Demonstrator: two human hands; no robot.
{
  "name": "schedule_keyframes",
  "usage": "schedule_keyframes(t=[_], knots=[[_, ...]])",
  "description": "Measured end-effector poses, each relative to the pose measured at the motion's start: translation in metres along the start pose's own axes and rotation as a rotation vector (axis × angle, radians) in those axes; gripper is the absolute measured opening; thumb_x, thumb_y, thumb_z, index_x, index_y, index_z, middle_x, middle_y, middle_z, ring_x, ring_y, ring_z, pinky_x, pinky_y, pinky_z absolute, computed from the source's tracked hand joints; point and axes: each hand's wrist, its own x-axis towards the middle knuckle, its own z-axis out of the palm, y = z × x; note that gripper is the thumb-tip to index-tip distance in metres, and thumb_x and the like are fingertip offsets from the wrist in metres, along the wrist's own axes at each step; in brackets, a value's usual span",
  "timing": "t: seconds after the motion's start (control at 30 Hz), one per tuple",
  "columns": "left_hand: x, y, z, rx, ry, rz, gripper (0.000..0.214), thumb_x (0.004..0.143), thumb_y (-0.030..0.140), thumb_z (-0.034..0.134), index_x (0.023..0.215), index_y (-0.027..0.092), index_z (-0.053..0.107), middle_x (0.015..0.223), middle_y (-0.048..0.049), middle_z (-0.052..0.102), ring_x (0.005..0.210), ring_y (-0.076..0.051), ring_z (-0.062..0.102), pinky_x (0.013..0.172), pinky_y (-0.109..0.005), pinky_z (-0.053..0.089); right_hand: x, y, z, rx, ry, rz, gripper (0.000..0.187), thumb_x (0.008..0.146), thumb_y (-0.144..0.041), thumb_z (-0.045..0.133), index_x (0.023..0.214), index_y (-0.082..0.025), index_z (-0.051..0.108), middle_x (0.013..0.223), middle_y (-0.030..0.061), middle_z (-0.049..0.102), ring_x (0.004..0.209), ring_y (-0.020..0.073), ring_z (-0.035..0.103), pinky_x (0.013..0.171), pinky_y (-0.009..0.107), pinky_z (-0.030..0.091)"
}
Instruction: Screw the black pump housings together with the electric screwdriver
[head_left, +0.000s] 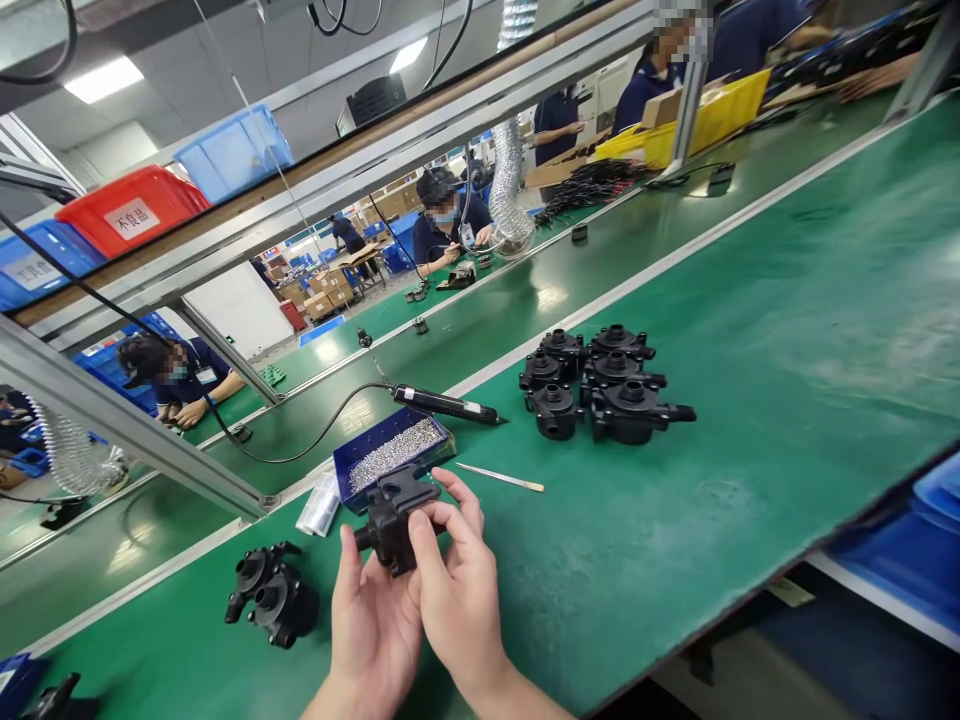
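Between my two hands is a black plastic pump housing (396,520), held up over the near part of the green bench. My left hand (375,625) cups it from below, with the thumb at its left port. The thumb and fingers of my right hand (461,590) grip its right side. Just behind the housing stands a blue tray (360,450) full of small silver screws (397,452). A black electric screwdriver (450,405) lies across the tray's far edge. Right of the tray is a thin stick-like tool (501,477) with a light-coloured end.
Several black pump housings (600,385) stand grouped at the right; two more (271,595) sit at the left. A small clear plastic bag (319,505) lies left of the tray. A metal frame post (142,400) rises at left. Co-workers (450,220) sit across the line.
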Motion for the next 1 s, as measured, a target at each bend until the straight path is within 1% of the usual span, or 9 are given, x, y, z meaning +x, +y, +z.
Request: schedule_keyframes(t=[0.1, 0.27, 0.4, 0.53, 0.63, 0.8, 0.83, 0.9, 1.0], knots=[[-0.001, 0.001, 0.002, -0.022, 0.008, 0.017, 0.059, 0.103, 0.061, 0.044, 0.127, 0.013, 0.070, 0.135, -0.0184, 0.069, 0.146, -0.032, 0.049, 0.120, -0.044, 0.042, -0.002, -0.001, -0.001, -0.013, 0.004, -0.024, 0.030, 0.100, -0.045, 0.060, 0.087, -0.022, 0.074, 0.148, 0.0136, 0.053, 0.136, 0.0337, 0.051, 0.105, 0.049, 0.053], [-0.003, 0.002, 0.004, -0.006, -0.062, 0.050, 0.057, 0.105, 0.056, 0.043, 0.138, 0.016, 0.066, 0.130, -0.0164, 0.073, 0.137, -0.032, 0.058, 0.118, -0.044, 0.044, -0.004, 0.001, -0.004, -0.018, 0.014, -0.081, 0.019, 0.095, -0.039, 0.069, 0.089, -0.024, 0.079, 0.150, 0.0114, 0.054, 0.138, 0.0353, 0.051, 0.109, 0.054, 0.051], [-0.002, 0.000, 0.001, -0.002, -0.085, 0.080, 0.054, 0.105, 0.055, 0.044, 0.134, 0.017, 0.070, 0.126, -0.0144, 0.075, 0.131, -0.031, 0.063, 0.119, -0.044, 0.044, -0.003, 0.004, -0.003, -0.019, 0.027, -0.104, 0.012, 0.091, -0.036, 0.075, 0.088, -0.028, 0.083, 0.150, 0.0079, 0.056, 0.140, 0.0349, 0.050, 0.114, 0.056, 0.048], [-0.002, -0.004, -0.003, 0.011, -0.123, 0.066, 0.055, 0.100, 0.061, 0.052, 0.127, 0.018, 0.074, 0.130, -0.0139, 0.074, 0.137, -0.034, 0.058, 0.121, -0.045, 0.041, -0.002, 0.004, -0.003, -0.008, 0.031, -0.115, 0.010, 0.090, -0.036, 0.077, 0.093, -0.032, 0.086, 0.152, 0.0065, 0.055, 0.140, 0.0350, 0.050, 0.111, 0.055, 0.052], [-0.001, -0.005, -0.005, 0.027, -0.134, 0.055, 0.055, 0.096, 0.063, 0.059, 0.120, 0.018, 0.077, 0.131, -0.0138, 0.073, 0.141, -0.035, 0.054, 0.123, -0.046, 0.038, -0.003, 0.001, -0.004, -0.046, 0.040, -0.123, 0.010, 0.090, -0.036, 0.077, 0.094, -0.033, 0.086, 0.151, 0.0059, 0.058, 0.140, 0.0354, 0.050, 0.110, 0.058, 0.052], [0.001, -0.004, -0.009, 0.053, -0.111, 0.053, 0.056, 0.093, 0.065, 0.063, 0.120, 0.018, 0.077, 0.133, -0.0145, 0.072, 0.144, -0.035, 0.050, 0.124, -0.046, 0.036, -0.005, 0.000, -0.004, -0.098, 0.065, -0.245, 0.011, 0.091, -0.030, 0.077, 0.095, -0.035, 0.086, 0.149, 0.0051, 0.059, 0.140, 0.0342, 0.047, 0.111, 0.060, 0.051], [0.001, -0.004, -0.009, 0.054, -0.115, 0.052, 0.056, 0.092, 0.065, 0.063, 0.121, 0.018, 0.077, 0.133, -0.0147, 0.072, 0.144, -0.035, 0.050, 0.124, -0.046, 0.036, -0.005, 0.000, -0.004, -0.091, 0.065, -0.242, 0.010, 0.090, -0.029, 0.078, 0.094, -0.035, 0.086, 0.149, 0.0050, 0.059, 0.140, 0.0342, 0.047, 0.111, 0.059, 0.051], [0.001, -0.004, -0.009, 0.045, -0.131, 0.050, 0.056, 0.093, 0.064, 0.063, 0.122, 0.018, 0.077, 0.132, -0.0148, 0.073, 0.142, -0.035, 0.053, 0.124, -0.045, 0.037, -0.004, 0.001, -0.004, -0.052, 0.043, -0.189, 0.008, 0.089, -0.031, 0.079, 0.092, -0.034, 0.086, 0.150, 0.0052, 0.058, 0.140, 0.0342, 0.048, 0.110, 0.058, 0.051], [0.002, -0.002, -0.007, 0.021, -0.163, 0.067, 0.051, 0.097, 0.059, 0.059, 0.121, 0.018, 0.078, 0.128, -0.0141, 0.075, 0.134, -0.033, 0.061, 0.119, -0.042, 0.044, 0.000, 0.001, -0.007, -0.027, -0.010, -0.105, 0.005, 0.087, -0.034, 0.081, 0.087, -0.032, 0.085, 0.151, 0.0057, 0.057, 0.140, 0.0348, 0.048, 0.112, 0.057, 0.049]])
